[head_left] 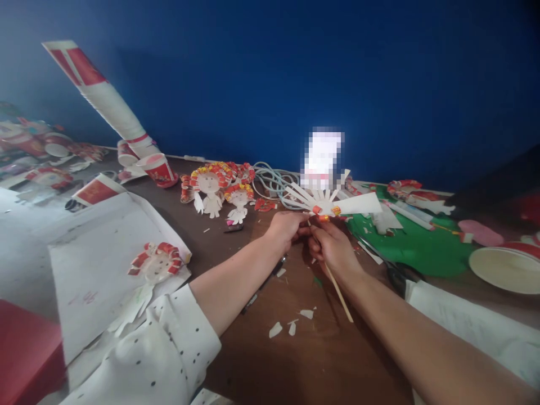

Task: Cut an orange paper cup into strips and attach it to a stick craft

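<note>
A paper cup cut into strips (355, 205) fans out above my hands, its white strips spread and a few red-and-orange ones rolled into tight curls at the lower edge. My left hand (289, 228) is closed, its fingertips pinching at the cup's near edge; the exact grip is partly hidden. Beside it, my right hand (335, 247) is closed around a thin wooden stick (338, 295). The stick slants from the curled strips down towards me, its lower end free above the brown table (295, 365).
Paper dolls with curled hair (210, 188) stand at the back left, near cups and a cable (270, 180). Black-handled scissors (400, 274) lie right, by a green sheet (426, 247). A white board (97, 264) lies left. Paper scraps (276, 329) dot the table.
</note>
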Tool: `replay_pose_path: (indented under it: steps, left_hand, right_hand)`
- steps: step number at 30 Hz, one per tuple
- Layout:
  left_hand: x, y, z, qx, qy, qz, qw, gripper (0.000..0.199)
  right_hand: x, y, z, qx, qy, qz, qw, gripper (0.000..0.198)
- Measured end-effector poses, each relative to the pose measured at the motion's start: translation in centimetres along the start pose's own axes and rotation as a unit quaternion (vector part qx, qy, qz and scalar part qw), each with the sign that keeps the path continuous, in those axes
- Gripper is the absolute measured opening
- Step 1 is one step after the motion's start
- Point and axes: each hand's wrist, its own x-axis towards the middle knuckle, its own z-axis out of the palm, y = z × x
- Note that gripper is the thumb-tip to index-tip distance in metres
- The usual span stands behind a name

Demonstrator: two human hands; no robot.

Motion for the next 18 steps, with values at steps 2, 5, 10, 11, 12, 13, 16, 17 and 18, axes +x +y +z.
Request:
replay_pose_path:
  steps: [2, 5, 10, 11, 12, 13, 16, 17, 18]
  left_hand:
    - [0.05, -0.02, -0.01, -0.006, -0.002, -0.003, 1.000, 0.019]
    - [0.10, -0.08, -0.06, -0.009, -0.005, -0.008, 1.000, 0.017]
    - [0.35, -0.33, -0.27, -0.013, -0.019, -0.002, 1.000, 0.018]
    - [0.40, -0.37, -0.31, -0.017, -0.024, 0.000, 1.000, 0.018]
    - [0.45, -0.40, -0.34, -0.022, -0.030, 0.000, 0.999, 0.017]
    - [0.48, -0.41, -0.37, -0.027, -0.034, -0.002, 0.999, 0.016]
    - [0.53, -0.37, -0.36, -0.040, -0.033, -0.009, 0.999, 0.012]
    - [0.52, -0.34, -0.34, -0.044, -0.031, -0.011, 0.998, 0.012]
    - [0.49, -0.29, -0.30, -0.050, -0.027, -0.013, 0.998, 0.013]
  right_hand:
    - [-0.04, 0.01, 0.04, 0.004, -0.001, 0.000, 1.000, 0.018]
    - [-0.16, -0.09, 0.17, 0.008, 0.001, 0.001, 1.000, 0.016]
    - [-0.28, -0.28, 0.27, 0.018, 0.000, 0.002, 1.000, 0.017]
    - [-0.26, -0.28, 0.25, 0.019, -0.003, 0.001, 1.000, 0.018]
    - [-0.25, -0.28, 0.23, 0.018, -0.004, 0.001, 1.000, 0.019]
    - [-0.23, -0.27, 0.21, 0.017, -0.006, 0.003, 1.000, 0.019]
    - [-0.23, -0.28, 0.20, 0.016, -0.007, 0.011, 1.000, 0.021]
    - [-0.24, -0.29, 0.20, 0.018, -0.006, 0.013, 1.000, 0.021]
    - [-0.26, -0.31, 0.20, 0.019, -0.006, 0.014, 1.000, 0.022]
